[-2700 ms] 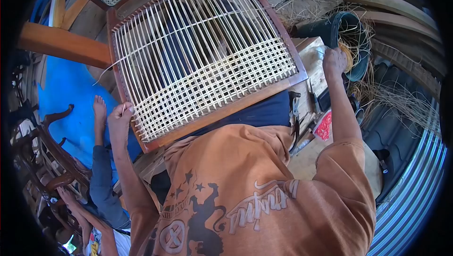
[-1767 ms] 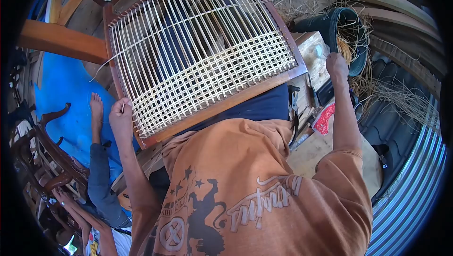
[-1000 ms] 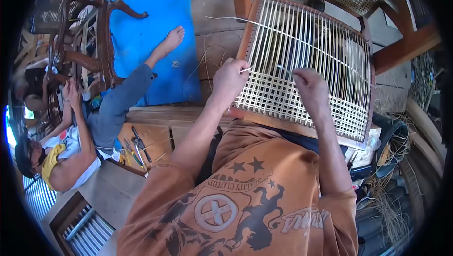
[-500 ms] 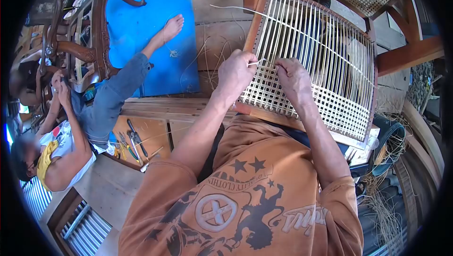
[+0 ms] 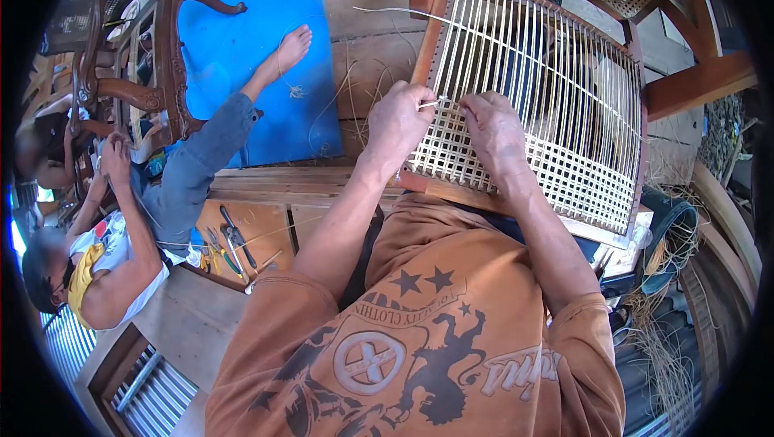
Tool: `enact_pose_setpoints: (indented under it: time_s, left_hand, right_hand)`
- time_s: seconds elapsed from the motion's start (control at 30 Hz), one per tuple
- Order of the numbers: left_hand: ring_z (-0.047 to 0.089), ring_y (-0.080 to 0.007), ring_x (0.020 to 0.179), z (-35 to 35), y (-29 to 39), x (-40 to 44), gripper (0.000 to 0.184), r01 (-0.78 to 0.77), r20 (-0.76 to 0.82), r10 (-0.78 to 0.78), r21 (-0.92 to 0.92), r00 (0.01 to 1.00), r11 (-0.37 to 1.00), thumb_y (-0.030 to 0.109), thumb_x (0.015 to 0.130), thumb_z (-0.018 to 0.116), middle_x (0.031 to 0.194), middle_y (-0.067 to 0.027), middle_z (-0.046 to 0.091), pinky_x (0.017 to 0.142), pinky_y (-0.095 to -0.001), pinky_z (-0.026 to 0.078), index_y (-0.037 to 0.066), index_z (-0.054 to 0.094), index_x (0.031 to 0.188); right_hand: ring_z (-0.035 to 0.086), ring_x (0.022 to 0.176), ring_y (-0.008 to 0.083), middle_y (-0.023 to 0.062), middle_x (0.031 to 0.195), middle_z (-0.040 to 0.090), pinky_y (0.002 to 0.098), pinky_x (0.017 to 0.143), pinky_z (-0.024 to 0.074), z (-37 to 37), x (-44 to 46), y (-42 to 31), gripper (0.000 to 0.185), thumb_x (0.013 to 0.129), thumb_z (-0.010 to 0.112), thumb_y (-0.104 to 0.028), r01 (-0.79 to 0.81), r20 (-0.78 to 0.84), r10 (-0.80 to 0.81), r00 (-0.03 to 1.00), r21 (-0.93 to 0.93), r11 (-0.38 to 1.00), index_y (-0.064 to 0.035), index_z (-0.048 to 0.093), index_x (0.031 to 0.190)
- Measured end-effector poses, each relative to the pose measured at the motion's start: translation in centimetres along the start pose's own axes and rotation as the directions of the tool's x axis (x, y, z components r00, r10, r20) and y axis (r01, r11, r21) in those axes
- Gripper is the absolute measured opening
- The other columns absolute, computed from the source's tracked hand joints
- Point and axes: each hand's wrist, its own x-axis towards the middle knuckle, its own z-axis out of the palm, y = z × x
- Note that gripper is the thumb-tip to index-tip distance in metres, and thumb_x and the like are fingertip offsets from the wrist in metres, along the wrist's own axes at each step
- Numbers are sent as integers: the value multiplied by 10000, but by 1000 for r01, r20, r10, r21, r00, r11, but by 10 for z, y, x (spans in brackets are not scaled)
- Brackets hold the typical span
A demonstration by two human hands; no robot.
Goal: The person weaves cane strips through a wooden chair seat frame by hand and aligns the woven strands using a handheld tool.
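On my lap lies a wooden seat frame (image 5: pixel 427 58) strung with pale cane strands (image 5: pixel 516 42). The strands are woven into a square grid of cane webbing (image 5: pixel 556 171) along the side near me; beyond that they run mostly one way, crossed by a single long strand. My left hand (image 5: pixel 401 121) is closed at the frame's left edge, pinching a cane strand (image 5: pixel 433 104). My right hand (image 5: pixel 493 129) is closed over the webbing just to the right, fingertips at the same strand's line. Whether its fingers grip that strand is partly hidden.
A co-worker (image 5: pixel 113 251) sits at left, one leg stretched onto a blue mat (image 5: pixel 250 58), near a carved chair frame (image 5: pixel 173 58). Pliers (image 5: pixel 230 251) and other tools lie on a wooden surface between us. Loose cane (image 5: pixel 661 356) hangs at right; a wooden beam (image 5: pixel 697 94) juts in.
My right hand has shifted slightly left and up, closer to my left hand. My left hand still pinches the strand. The co-worker's hands have moved a little.
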Motion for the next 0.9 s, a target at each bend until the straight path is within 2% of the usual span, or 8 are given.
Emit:
enact_pose_setpoints:
  time_s: [0.4,0.53,0.57,0.6,0.67,0.8,0.87,0.9]
  left_hand:
    - [662,-276,814,-3,-3,-2,177,-35,-9,35,25,999,999,100,804,656,903,-124,653,741,-344,516,80,707,972]
    - [648,-166,731,7,-37,2,179,-115,11,116,-84,993,990,83,873,621,876,-63,668,667,-291,511,45,689,1034]
    - [651,-184,824,-7,-10,-4,196,188,142,-150,-304,978,934,48,853,627,935,-92,650,732,-295,511,24,682,1039]
    - [623,-136,831,-11,-6,-4,188,339,224,-263,-466,939,817,42,870,626,944,-70,643,709,-259,502,-12,671,1045]
    - [613,-127,870,-13,-30,-8,254,106,98,-79,-321,992,941,69,876,643,972,-81,652,762,-251,492,-17,638,1116]
    - [608,-142,927,-29,-29,-22,266,171,44,-166,-204,985,964,130,911,623,1016,-91,646,828,-265,475,-18,624,1131]
    - [609,-168,948,-27,-33,-29,267,104,-12,-108,-176,994,979,165,938,588,1025,-105,645,855,-287,468,-19,621,1129]
    - [608,-183,961,-24,-27,-33,271,58,-30,-62,-124,998,991,181,954,564,1029,-112,645,869,-299,465,-18,619,1129]
  right_hand:
    - [628,852,272,105,879,656,382,769,514,-11,-5,4,163,875,581,-113,-123,56,128,990,-78,989,-89,698,985]
    - [619,795,222,103,846,634,321,701,502,-78,-45,33,144,867,626,-59,-153,-317,213,924,204,967,-76,678,1000]
    - [611,773,194,105,858,639,300,705,489,-103,-64,45,159,865,644,-42,-299,-374,392,841,283,911,-62,671,1020]
    - [615,774,177,99,878,660,290,724,488,-123,-91,74,161,885,631,-67,-372,-481,457,748,266,889,-57,671,1041]
    - [623,774,173,96,885,676,293,735,491,-166,-149,120,169,899,613,-88,-531,-637,537,553,228,816,-44,670,1052]
    - [643,870,244,124,954,687,345,806,491,-197,-266,205,186,911,572,-107,-813,-769,555,316,82,576,-10,662,1042]
    - [637,929,293,143,981,678,395,853,481,-196,-296,239,205,906,567,-108,-885,-709,590,386,-103,455,-20,654,1069]
    - [634,947,261,146,1009,678,373,861,480,-197,-317,262,237,899,574,-112,-818,-711,411,571,-447,363,-17,645,1104]
